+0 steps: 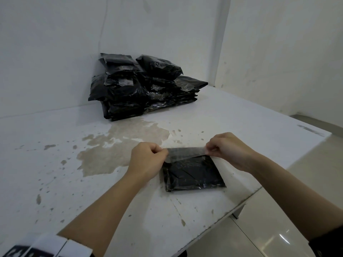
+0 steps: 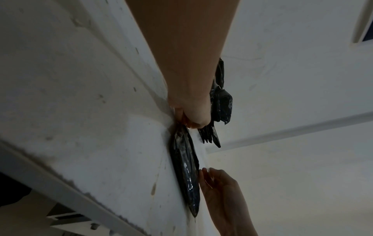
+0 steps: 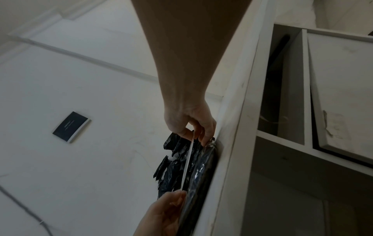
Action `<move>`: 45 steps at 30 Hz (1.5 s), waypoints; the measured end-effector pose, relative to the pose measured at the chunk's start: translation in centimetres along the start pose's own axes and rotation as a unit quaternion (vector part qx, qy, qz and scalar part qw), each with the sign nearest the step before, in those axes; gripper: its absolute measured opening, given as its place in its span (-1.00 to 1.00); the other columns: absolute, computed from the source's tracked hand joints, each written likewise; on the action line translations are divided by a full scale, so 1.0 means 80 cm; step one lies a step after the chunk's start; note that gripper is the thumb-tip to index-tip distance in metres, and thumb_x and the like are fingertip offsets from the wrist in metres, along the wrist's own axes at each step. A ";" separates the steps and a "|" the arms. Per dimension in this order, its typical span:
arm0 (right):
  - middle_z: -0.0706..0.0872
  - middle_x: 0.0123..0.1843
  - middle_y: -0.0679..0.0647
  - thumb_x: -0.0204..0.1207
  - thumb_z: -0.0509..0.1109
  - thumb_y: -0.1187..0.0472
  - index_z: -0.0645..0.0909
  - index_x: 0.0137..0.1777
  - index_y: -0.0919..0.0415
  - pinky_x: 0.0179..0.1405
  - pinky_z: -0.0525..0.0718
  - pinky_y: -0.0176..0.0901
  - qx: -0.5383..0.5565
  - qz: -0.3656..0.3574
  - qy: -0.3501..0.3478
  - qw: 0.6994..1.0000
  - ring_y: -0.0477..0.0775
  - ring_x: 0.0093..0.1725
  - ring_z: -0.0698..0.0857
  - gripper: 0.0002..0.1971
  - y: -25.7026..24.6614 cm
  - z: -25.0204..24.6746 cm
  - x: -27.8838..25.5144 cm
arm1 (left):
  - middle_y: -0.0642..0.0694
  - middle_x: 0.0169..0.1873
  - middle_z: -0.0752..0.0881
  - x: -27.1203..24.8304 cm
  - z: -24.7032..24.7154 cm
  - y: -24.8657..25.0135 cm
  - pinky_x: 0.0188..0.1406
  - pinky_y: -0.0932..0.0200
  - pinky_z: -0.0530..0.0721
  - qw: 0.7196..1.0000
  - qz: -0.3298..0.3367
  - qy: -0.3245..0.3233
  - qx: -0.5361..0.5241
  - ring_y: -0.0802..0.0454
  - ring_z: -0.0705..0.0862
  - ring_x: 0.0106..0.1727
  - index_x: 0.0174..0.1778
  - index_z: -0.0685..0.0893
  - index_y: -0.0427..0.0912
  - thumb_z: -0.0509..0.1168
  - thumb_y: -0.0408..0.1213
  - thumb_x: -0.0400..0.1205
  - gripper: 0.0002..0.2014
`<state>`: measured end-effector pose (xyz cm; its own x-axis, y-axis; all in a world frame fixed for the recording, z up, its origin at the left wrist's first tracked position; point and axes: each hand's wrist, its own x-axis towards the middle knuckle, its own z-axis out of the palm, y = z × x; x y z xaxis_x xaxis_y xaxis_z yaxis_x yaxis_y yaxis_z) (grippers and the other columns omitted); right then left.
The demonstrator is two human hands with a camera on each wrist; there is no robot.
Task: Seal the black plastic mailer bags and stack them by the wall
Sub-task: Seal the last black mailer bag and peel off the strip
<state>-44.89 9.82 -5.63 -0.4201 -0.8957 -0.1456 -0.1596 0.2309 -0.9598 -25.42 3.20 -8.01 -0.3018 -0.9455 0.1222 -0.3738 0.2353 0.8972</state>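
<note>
Head view: left hand, right hand pinch flap ends.

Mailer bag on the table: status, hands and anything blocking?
Left hand and right hand each pinch one end of the flap. Mailer bag flat on table, flap raised, unsealed. Stack at wall; path clear.

- A bare packing or dispatch room, plain and work-like
- Blank white walls meet in a corner, glossy pale floor tiles below
- A worn white table, its paint stained and chipped
- A pile of black mailer bags stacked against the wall
</note>
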 end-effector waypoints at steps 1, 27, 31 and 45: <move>0.42 -0.24 0.23 0.50 0.21 0.54 0.49 -0.21 0.41 -0.34 0.66 -0.44 -0.010 -0.002 0.002 1.000 0.01 -0.28 0.52 -0.89 0.000 0.001 0.000 | -0.38 -0.36 0.73 0.001 0.000 -0.002 -0.58 0.57 0.42 1.000 -0.011 0.003 -0.002 -0.09 0.63 -0.37 -0.34 0.67 -0.55 0.33 -0.39 0.59 -0.73; 0.65 -0.15 0.35 0.41 0.35 0.41 0.57 -0.17 0.51 -0.24 0.50 -0.06 -0.274 -0.073 0.176 0.943 0.21 -0.13 0.59 -0.89 0.015 0.032 -0.006 | -0.09 -0.65 0.40 0.015 0.009 0.009 -0.22 -0.01 0.70 0.976 -0.002 -0.030 0.215 -0.05 0.47 -0.52 -0.55 0.38 -0.25 0.28 -0.31 0.62 -0.59; 0.45 0.19 0.19 0.57 0.35 0.24 0.46 0.14 0.24 -0.07 0.32 -0.13 -0.419 -0.153 0.232 0.864 0.17 0.13 0.33 -0.80 0.029 0.038 -0.018 | -0.13 -0.51 0.42 0.010 0.012 0.004 -0.55 0.22 0.34 0.955 0.035 -0.016 0.296 0.05 0.38 -0.50 -0.55 0.31 -0.20 0.24 -0.20 0.69 -0.53; 0.38 -0.40 0.10 0.63 0.17 0.23 0.28 -0.40 0.29 -0.36 0.31 -0.16 -0.507 -0.127 0.122 0.844 0.25 0.16 0.47 -0.65 0.013 0.043 -0.035 | -0.01 -0.06 0.69 -0.007 0.013 0.007 -0.09 0.20 0.39 0.852 0.231 0.007 0.469 0.02 0.53 0.09 0.07 0.71 -0.09 0.08 -0.08 0.75 -0.69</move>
<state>-40.79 11.24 -7.04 -0.4088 -0.8887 0.2074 -0.9025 0.3600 -0.2363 -26.41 4.09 -8.00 -0.5987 -0.7044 0.3813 -0.7570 0.6532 0.0181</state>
